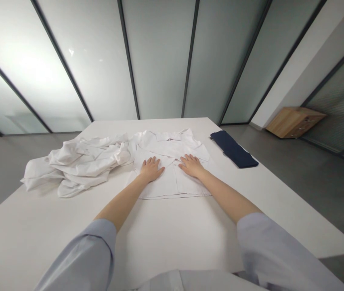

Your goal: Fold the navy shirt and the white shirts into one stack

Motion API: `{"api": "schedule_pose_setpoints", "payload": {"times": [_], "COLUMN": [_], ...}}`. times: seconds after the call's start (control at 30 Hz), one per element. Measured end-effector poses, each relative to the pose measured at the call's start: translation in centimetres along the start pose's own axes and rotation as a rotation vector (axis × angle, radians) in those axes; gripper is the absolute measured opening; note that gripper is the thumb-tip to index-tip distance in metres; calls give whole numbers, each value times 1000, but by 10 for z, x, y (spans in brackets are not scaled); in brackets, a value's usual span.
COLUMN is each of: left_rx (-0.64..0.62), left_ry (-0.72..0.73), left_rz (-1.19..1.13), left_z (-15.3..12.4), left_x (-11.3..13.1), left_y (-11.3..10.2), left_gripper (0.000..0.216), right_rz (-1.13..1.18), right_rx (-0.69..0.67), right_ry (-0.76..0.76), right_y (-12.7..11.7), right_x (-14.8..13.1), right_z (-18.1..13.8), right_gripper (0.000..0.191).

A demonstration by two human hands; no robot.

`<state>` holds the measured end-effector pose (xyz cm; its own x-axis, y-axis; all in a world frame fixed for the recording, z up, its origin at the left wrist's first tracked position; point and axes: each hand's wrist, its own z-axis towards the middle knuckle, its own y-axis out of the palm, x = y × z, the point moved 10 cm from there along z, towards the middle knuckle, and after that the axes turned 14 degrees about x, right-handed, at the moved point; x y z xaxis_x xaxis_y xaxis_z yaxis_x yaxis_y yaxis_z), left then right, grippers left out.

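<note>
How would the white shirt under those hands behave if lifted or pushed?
The white shirt would probably hang floppy, since it shows soft creases. Pushed, it might bunch or slide, as the table looks smooth. Rolling seems unlikely: it lies flat.

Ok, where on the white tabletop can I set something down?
Bare tabletop lies between left forearm and right forearm, nearer than the flat white fabric shirt; more lies between right forearm and folded navy cloth. Crowded: just left of the shirt, under a crumpled white fabric heap.
</note>
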<state>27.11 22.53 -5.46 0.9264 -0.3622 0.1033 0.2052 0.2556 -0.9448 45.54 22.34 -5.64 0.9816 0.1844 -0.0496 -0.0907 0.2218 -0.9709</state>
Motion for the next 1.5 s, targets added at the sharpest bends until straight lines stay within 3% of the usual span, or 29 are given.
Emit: {"api": "schedule_pose_setpoints", "payload": {"times": [0.27,0.6,0.9,1.07,1.23,1.5], "left_rx": [128,134,74,65,56,-101], "left_ry": [59,141,176,166,175,119], "left_rz": [-98,-205,-193,-111,-60,-49], "left_z": [-15,-25,-29,-29,-28,-35], "left_x": [15,9,19,20,20,21], "left_y": [-26,-33,-32,-28,-21,-6], "left_gripper": [28,25,41,40,47,81], "right_rz": [106,258,264,236,166,162], "right_rx": [84,165,253,232,188,176], "right_ry": [-70,-96,-88,-96,-136,-187], "right_y": [-11,-7,-31,-38,-37,-24], "right_x": [1,7,1,-5,-12,-16], "right_z": [-35,-36,-39,-40,-43,-43], "right_gripper": [43,40,25,20,23,39]}}
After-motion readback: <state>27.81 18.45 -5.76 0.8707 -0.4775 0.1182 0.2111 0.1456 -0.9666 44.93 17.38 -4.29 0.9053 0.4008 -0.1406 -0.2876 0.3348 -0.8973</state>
